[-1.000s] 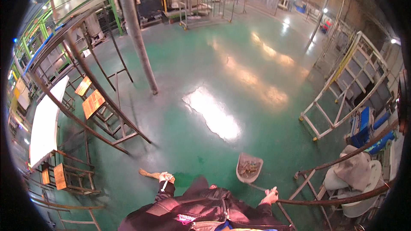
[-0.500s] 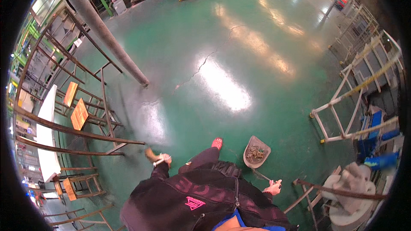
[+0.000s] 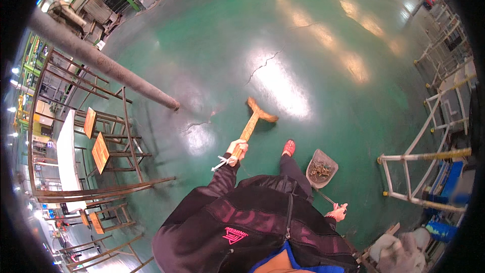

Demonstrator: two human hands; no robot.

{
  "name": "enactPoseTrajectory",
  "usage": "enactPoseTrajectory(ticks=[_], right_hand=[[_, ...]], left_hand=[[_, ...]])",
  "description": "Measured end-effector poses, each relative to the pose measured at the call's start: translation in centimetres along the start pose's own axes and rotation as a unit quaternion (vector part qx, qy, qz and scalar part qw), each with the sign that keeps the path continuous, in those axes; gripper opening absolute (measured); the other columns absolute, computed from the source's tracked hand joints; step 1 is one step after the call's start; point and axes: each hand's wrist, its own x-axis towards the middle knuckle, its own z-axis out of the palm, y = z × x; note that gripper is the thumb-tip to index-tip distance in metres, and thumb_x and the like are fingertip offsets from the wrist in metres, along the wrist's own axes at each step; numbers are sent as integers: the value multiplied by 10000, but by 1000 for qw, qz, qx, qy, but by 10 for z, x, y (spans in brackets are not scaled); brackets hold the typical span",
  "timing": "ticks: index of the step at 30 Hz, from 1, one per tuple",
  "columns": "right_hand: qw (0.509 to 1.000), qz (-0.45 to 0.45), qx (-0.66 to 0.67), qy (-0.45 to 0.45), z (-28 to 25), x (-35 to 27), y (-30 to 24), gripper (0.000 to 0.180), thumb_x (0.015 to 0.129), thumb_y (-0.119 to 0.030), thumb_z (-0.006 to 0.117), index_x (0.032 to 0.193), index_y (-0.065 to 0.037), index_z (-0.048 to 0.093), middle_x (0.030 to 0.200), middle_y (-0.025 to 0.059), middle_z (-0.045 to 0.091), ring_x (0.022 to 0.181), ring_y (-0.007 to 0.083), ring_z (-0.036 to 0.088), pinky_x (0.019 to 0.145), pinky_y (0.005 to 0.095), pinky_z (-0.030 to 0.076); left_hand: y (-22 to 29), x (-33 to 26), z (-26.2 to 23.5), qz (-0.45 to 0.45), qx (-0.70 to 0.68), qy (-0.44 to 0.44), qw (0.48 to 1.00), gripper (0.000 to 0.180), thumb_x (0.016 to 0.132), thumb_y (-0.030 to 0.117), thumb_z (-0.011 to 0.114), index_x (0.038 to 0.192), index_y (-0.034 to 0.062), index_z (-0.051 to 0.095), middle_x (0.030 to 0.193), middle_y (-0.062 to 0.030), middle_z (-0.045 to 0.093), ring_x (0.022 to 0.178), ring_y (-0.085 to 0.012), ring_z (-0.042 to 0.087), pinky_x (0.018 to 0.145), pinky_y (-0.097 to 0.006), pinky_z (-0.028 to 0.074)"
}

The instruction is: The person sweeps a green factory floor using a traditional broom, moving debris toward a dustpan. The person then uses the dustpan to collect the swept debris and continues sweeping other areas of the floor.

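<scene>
A worker's left hand point(image 3: 237, 148) grips the broom point(image 3: 252, 121) at its stiff, light wooden handle, head on the green floor point(image 3: 323, 35), while the right hand point(image 3: 337, 211) clasps the long-handled dustpan point(image 3: 321, 168), loaded with debris, beside the foot.

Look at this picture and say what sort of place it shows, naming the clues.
Most likely a factory or workshop floor: a wide, glossy green painted floor, welded metal racks along the sides, and a thick steel column.
</scene>
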Motion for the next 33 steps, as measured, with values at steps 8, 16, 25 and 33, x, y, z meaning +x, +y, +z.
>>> enactPoseTrajectory(ticks=[8, 16, 25, 33], right_hand=[[998, 3, 8, -63, 199, 48, -39, 332, 815, -200, 545, 949, 102, 509, 978, 202, 503, 862, 270, 530, 740, 317, 512], [996, 70, 49, -10, 369, 52, -42, 352, 811, -224, 554, 936, 102, 513, 974, 173, 512, 872, 269, 527, 779, 332, 503], [990, 104, 37, 90, 525, 5, -37, 365, 793, -247, 567, 930, 88, 523, 995, 190, 511, 854, 293, 543, 742, 338, 510], [976, 111, 31, 186, 614, -37, -26, 352, 732, -221, 613, 835, 100, 514, 902, 192, 526, 761, 291, 554, 667, 334, 522]], left_hand=[[58, 38, 115, 81, -35, 145, 985, 148, 762, 51, 528, 832, -15, 415, 609, -32, 440, 442, -59, 431, 389, -168, 389], [147, 55, 100, 50, 87, 181, 978, 207, 719, 65, 525, 607, 87, 353, 471, -1, 373, 354, -74, 389, 340, -213, 374], [288, 233, 143, -68, -7, 230, 971, 161, 756, 121, 496, 624, 76, 417, 479, -6, 415, 367, -141, 421, 327, -249, 331], [297, 448, 334, -119, 346, 133, 921, 174, 795, 165, 444, 710, 15, 468, 537, -31, 443, 404, -118, 446, 330, -239, 368]])
